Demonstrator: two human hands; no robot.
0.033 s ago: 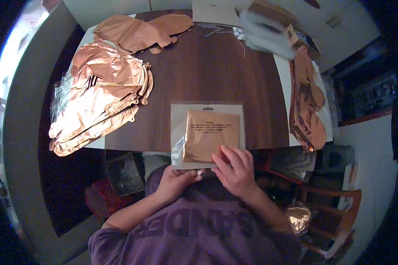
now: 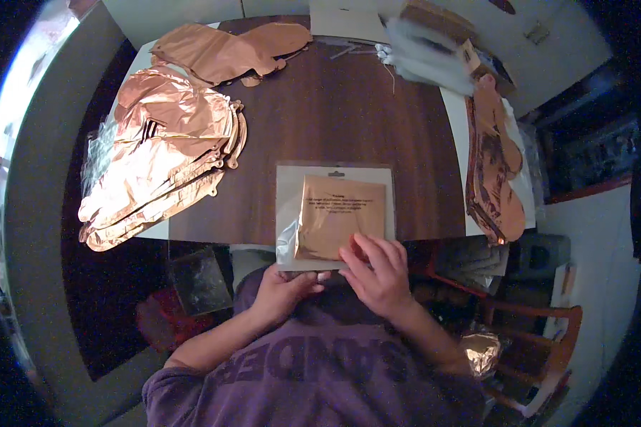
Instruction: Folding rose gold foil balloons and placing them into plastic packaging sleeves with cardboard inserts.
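Head view, clock centre: set on the packet, 12 being the far side.
Packet: clear flat plastic pouch with a pale backing and a folded copper-coloured foil square inside (image 2: 345, 199); at the table's near edge, in front of the torso, hang slot at its 12.
Left hand: (image 2: 283, 293) at 7, closed on the packet's near edge, thumb along it, fingers mostly hidden beneath.
Right hand: (image 2: 379, 276) at 5, half open, fingers bent and spread, fingertips at the foil's near right corner; cannot tell whether it grips.
In the way: right fingers cover that corner; packet hides part of the table edge.
Table: dark brown wood top with pale side strips (image 2: 335, 121).
10 o'clock: heap of shiny, crinkled copper foil shapes in layers (image 2: 164, 142).
11 o'clock: duller flat copper foil pieces with rounded lobes (image 2: 214, 53), just beyond the heap.
1 o'clock: cloudy translucent plastic sheeting (image 2: 427, 60), before a brown cardboard box (image 2: 438, 25).
2 to 3 o'clock: layered copper foil shapes with a scalloped edge (image 2: 493, 164), on the right strip.
4 to 5 o'clock: reddish-brown wooden chair (image 2: 548, 312), a crumpled shiny gold bundle (image 2: 482, 352) near it.
8 o'clock: dark red object (image 2: 167, 320), below the table, too dim to identify.
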